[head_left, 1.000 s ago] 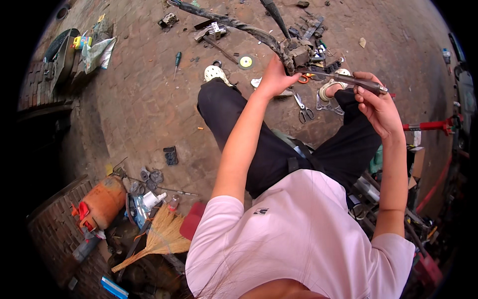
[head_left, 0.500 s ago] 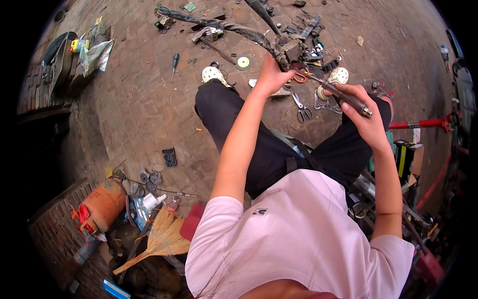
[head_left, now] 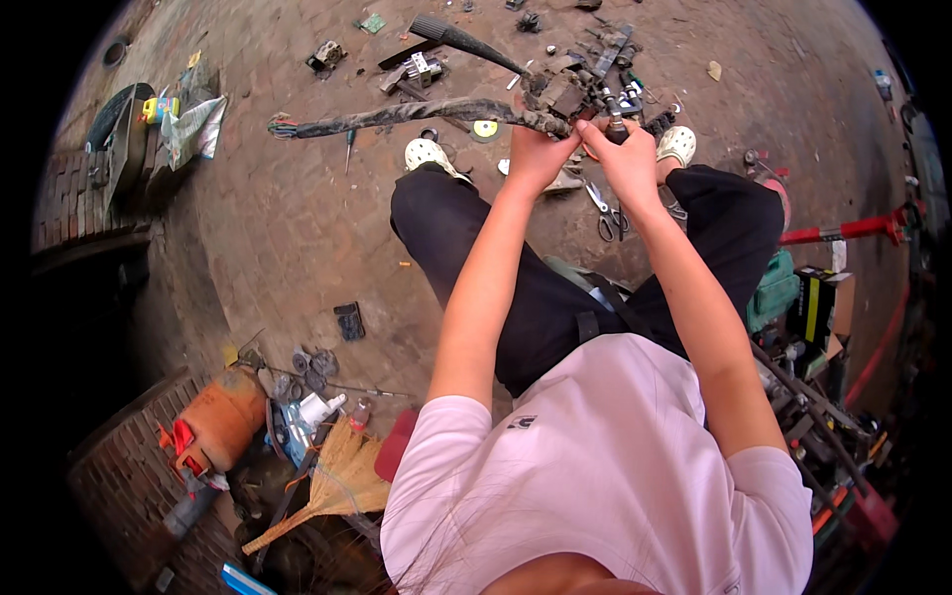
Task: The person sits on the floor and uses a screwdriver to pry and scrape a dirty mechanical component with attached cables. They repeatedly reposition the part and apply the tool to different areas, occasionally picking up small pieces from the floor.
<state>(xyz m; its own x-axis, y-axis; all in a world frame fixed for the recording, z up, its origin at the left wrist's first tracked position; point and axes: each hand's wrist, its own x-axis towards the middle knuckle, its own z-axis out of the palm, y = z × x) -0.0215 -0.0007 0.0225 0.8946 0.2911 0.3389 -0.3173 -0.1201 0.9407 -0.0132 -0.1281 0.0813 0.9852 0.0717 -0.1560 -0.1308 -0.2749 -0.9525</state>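
Out in front of me, between my feet, is a dirt-caked mechanical assembly (head_left: 563, 96). A wrapped wire harness (head_left: 397, 117) runs leftward from it to frayed coloured ends, and a lever with a ribbed black grip (head_left: 451, 36) sticks out up and to the left. My left hand (head_left: 538, 157) is closed around the assembly's near side, at the harness root. Beside it, my right hand (head_left: 628, 164) presses its fingers to the assembly's near right edge. A dark screwdriver handle (head_left: 616, 129) shows at those fingers; its shaft cannot be made out.
Scissors (head_left: 603, 213) lie on the brick floor between my legs. Several loose metal parts (head_left: 617, 55) are scattered beyond the assembly, with a yellow disc (head_left: 485, 129) to its left. An orange tank (head_left: 213, 416) and a straw broom (head_left: 342, 466) are at lower left; a red bar (head_left: 843, 230) is at right.
My right hand has moved left and forward to meet my left hand, and the screwdriver has turned from its slanted pose. The assembly has rotated, its harness swinging nearer and the ribbed grip leftward.
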